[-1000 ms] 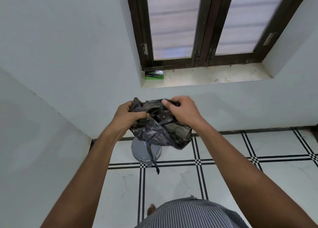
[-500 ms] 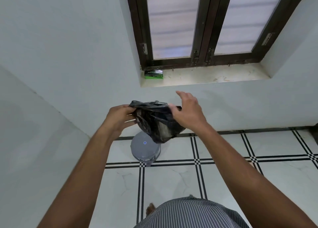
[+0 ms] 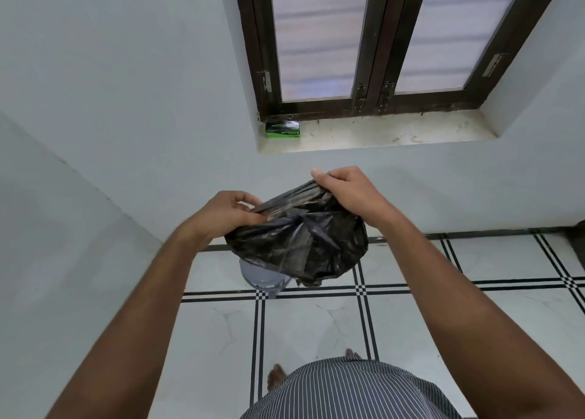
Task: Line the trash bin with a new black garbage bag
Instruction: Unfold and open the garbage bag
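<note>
Hands working a black garbage bag (image 3: 297,244) open above the trash bin (image 3: 261,277).

The left hand (image 3: 226,217) pinches one end of the bag's gathered top edge; the right hand (image 3: 346,192) grips the other end, slightly higher. The crumpled bag hangs between them, covering most of the bin on the floor, which seems closed, though little shows. Step in hand: finding the mouth. Next, I judge, the layers must be parted, then lowered to the bin.
</note>
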Available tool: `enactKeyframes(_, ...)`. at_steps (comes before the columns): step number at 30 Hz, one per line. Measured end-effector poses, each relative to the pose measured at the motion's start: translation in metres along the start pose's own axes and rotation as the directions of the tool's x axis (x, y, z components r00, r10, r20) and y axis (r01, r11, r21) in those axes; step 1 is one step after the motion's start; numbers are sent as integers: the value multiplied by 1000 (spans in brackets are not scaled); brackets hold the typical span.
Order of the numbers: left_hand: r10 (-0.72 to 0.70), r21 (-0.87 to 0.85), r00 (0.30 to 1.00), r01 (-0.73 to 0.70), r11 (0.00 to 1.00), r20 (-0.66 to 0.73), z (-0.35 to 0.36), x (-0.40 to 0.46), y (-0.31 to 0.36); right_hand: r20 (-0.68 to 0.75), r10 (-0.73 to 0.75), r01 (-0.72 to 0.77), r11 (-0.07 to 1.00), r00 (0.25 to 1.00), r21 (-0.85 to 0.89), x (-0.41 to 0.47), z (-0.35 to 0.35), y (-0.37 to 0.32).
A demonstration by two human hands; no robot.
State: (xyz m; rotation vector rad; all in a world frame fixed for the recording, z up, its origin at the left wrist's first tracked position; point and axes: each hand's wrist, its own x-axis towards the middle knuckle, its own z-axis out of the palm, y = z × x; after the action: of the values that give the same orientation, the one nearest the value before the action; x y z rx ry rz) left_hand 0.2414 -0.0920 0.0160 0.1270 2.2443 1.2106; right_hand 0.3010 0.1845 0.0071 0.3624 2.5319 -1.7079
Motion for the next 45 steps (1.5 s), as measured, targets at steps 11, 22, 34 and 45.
enactKeyframes(11,-161,-456,985,120,882,-54,-14,-1,-4,-232,-74,-5,946,970,-325,-3,-8,12)
enactKeyframes(22,-34,-414,997,2,910,-71,24,-12,37,6,-136,136,985,991,-102,-16,27,-14)
enactKeyframes(34,-44,-370,994,5,929,-97,1,-11,21,13,132,-132,968,991,213,-11,16,1)
enactKeyframes(45,-59,-216,998,52,975,-26,-37,-20,8,-262,31,-125,929,964,-348,-12,-23,21)
